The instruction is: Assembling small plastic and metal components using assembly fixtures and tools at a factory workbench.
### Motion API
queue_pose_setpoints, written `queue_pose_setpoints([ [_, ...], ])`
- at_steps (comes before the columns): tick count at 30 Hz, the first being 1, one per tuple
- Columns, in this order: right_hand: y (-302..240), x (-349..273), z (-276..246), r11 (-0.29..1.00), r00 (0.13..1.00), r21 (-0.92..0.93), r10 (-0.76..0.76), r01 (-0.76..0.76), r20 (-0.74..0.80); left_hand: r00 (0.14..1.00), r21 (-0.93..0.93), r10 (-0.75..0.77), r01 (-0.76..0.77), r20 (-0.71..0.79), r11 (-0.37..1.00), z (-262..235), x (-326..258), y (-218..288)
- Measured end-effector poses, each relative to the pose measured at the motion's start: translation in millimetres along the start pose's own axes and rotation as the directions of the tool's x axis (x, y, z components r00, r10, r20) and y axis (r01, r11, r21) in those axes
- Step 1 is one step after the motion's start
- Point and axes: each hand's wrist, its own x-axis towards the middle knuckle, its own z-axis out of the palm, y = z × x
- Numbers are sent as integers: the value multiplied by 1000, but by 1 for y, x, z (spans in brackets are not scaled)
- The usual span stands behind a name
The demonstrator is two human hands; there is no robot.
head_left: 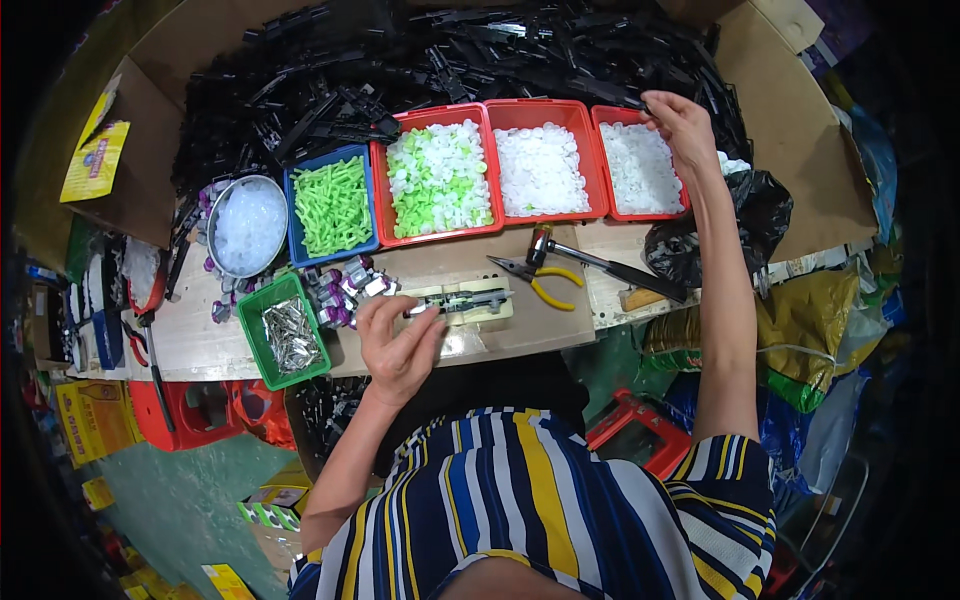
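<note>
My left hand (396,348) is at the left end of a pale block-shaped holder (495,311), fingers bent and closed near its edge; whatever small thing is between them I cannot make out. In the holder lies a black and grey plastic toy-gun part (468,300). My right arm reaches far over the right red bin. There my right hand (684,132) has thumb and fingertips closed at the edge of a heap of black plastic parts (520,65), pinching the end of one black plastic part.
Three red bins (492,180) hold white and green pieces. Left of them are a blue bin (380,240) of green sticks, a bowl (285,240) of clear pieces and a green bin (250,335) of metal pins. Pliers (550,292), a hammer (620,270) and a black bag (765,215) lie rightward.
</note>
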Motion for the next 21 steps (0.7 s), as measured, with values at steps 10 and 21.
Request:
queue_pose_setpoints([
  [10,-22,-148,84,949,835,250,23,-191,549,656,-768,-623,626,425,135,-9,49,19],
  [21,-25,-187,127,696,638,-162,-507,699,579,537,-767,-733,640,418,31,-8,42,18],
])
